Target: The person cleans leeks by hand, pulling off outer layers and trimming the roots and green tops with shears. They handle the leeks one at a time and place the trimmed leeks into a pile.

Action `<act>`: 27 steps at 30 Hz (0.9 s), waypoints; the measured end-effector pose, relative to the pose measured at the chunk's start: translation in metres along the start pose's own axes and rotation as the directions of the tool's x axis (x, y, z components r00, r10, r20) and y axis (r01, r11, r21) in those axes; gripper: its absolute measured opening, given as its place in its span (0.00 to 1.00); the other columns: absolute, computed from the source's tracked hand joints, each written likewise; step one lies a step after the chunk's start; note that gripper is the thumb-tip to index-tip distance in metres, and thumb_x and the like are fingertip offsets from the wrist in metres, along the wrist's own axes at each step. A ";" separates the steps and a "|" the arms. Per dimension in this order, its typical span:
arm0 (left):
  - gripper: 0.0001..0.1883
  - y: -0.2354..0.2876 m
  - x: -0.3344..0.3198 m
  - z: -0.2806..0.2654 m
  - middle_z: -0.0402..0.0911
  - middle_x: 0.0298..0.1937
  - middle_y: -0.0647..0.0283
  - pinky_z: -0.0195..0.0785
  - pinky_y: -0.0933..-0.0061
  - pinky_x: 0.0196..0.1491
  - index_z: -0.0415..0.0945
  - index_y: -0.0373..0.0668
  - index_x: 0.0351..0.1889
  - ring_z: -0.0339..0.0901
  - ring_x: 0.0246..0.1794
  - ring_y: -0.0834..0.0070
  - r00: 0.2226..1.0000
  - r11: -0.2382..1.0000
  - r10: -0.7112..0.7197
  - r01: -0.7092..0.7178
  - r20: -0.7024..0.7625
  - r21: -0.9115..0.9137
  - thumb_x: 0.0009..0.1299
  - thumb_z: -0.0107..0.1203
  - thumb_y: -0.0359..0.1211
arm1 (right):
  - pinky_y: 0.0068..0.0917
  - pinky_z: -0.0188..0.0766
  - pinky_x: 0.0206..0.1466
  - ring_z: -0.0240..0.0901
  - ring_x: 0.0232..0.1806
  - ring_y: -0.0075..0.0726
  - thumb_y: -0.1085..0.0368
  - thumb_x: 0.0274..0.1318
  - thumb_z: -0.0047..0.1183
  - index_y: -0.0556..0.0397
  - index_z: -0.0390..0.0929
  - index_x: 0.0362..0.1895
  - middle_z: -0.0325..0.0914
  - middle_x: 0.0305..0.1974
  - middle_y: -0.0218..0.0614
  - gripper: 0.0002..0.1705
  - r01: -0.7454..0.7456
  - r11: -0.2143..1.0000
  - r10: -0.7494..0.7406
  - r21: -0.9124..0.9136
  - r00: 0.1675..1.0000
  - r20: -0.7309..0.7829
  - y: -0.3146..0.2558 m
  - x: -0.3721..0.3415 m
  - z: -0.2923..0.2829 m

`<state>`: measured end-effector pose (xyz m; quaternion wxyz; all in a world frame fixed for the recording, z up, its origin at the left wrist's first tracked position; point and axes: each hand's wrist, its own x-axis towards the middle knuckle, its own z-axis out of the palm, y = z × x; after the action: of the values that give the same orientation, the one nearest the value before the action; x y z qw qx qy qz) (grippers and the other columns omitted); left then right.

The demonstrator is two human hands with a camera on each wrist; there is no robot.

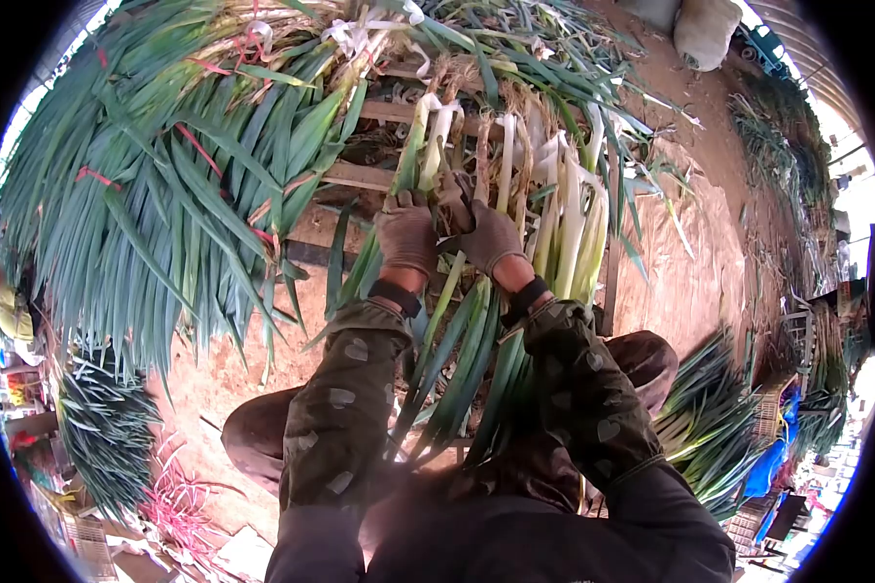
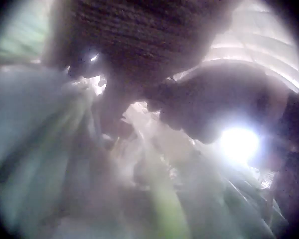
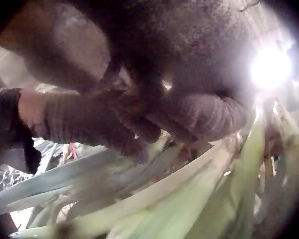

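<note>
Both hands wear brownish knit gloves and work close together over a row of green onions (image 1: 566,228) with white stalks and rooty ends. My left hand (image 1: 405,238) has its fingers curled at the stalks on the left. Beside it, my right hand (image 1: 493,236) bends its fingers inward, thumb toward the left hand. Between them both grip a green onion, whose gripped part is mostly hidden by the gloves. Green leaves (image 1: 467,340) trail from under the wrists toward the lap. In the right wrist view, pale flattened leaves (image 3: 169,204) spread below the gloved fingers.
A large heap of green onions (image 1: 156,214) tied with red strips fills the left. The row lies on wooden slats (image 1: 360,175). More bundles (image 1: 705,428) lie at the right, and pink strips (image 1: 180,505) at the lower left. A pale sack (image 1: 705,34) stands at the back.
</note>
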<state>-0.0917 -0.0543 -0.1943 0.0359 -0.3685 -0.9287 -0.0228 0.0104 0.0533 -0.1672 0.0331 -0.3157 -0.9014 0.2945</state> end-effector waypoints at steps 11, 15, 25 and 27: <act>0.12 0.020 0.023 0.039 0.72 0.47 0.60 0.67 0.54 0.44 0.75 0.41 0.46 0.71 0.51 0.60 0.979 0.993 -0.118 0.121 -0.163 0.012 0.70 0.52 0.37 | 0.48 0.74 0.48 0.78 0.44 0.63 0.55 0.44 0.62 0.55 0.78 0.44 0.82 0.39 0.54 0.24 -0.035 0.999 0.031 -0.036 0.994 -0.103 0.011 0.091 -0.001; 0.13 0.019 0.022 0.034 0.73 0.46 0.57 0.68 0.52 0.44 0.75 0.38 0.47 0.71 0.52 0.58 0.979 0.994 -0.105 0.104 -0.178 -0.012 0.72 0.50 0.37 | 0.47 0.74 0.48 0.79 0.45 0.61 0.53 0.44 0.61 0.54 0.80 0.43 0.82 0.39 0.54 0.24 -0.053 0.998 0.046 -0.043 0.986 -0.159 0.015 0.119 -0.002; 0.25 -0.001 0.023 0.008 0.73 0.53 0.49 0.74 0.54 0.48 0.74 0.38 0.50 0.74 0.51 0.46 0.992 0.948 -0.115 0.122 0.042 -0.292 0.58 0.67 0.39 | 0.44 0.74 0.49 0.79 0.43 0.60 0.54 0.40 0.62 0.56 0.81 0.41 0.83 0.37 0.52 0.24 0.048 0.995 -0.064 -0.090 0.980 -0.189 0.034 0.137 -0.008; 0.26 -0.003 0.023 0.011 0.73 0.53 0.48 0.72 0.52 0.51 0.73 0.36 0.49 0.73 0.52 0.44 0.989 0.918 -0.143 0.147 0.038 -0.368 0.56 0.68 0.39 | 0.48 0.74 0.47 0.79 0.44 0.62 0.54 0.44 0.61 0.54 0.79 0.40 0.82 0.38 0.53 0.21 0.019 1.000 -0.017 0.023 0.995 -0.101 0.033 0.102 -0.009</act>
<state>-0.1109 -0.0398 -0.2030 -0.0405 -0.2990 -0.9326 -0.1979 -0.0508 0.1390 -0.1913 0.0849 -0.3216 -0.8977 0.2889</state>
